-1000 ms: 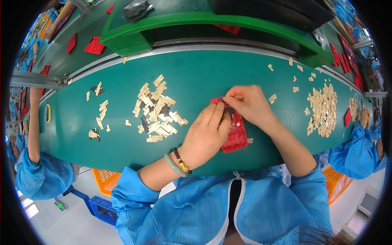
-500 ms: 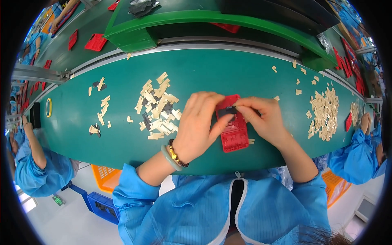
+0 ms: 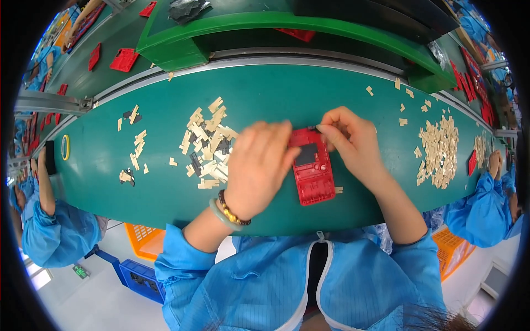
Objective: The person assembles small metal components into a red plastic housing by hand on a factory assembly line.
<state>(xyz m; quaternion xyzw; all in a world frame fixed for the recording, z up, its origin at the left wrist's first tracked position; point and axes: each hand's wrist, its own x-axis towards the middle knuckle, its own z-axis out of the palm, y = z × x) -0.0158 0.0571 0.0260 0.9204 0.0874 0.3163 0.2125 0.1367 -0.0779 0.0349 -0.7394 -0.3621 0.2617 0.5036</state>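
As it looks thin-walled plastic, we judge the red housing (image 3: 317,185) light, stiff, slightly slick, ribs fragile — hold it by the long side walls. It lies between our hands' fingers: left hand (image 3: 259,168) blurred, fingers together, thumb apart; right hand (image 3: 352,140) thumb and forefinger apparently pinching a small dark piece (image 3: 312,127). Count: one housing there, one black pad (image 3: 307,155) beside left thumb, one tan piece (image 3: 338,190) nearer us than right fingertips — tan heap (image 3: 439,151) rightward uncountable.

I'm seeing the left hand (image 3: 258,165) only as a blur, hiding part of the red case (image 3: 317,186); by the right hand (image 3: 356,144) a dark bit (image 3: 312,128) (too tiny to identify from here) is showing.
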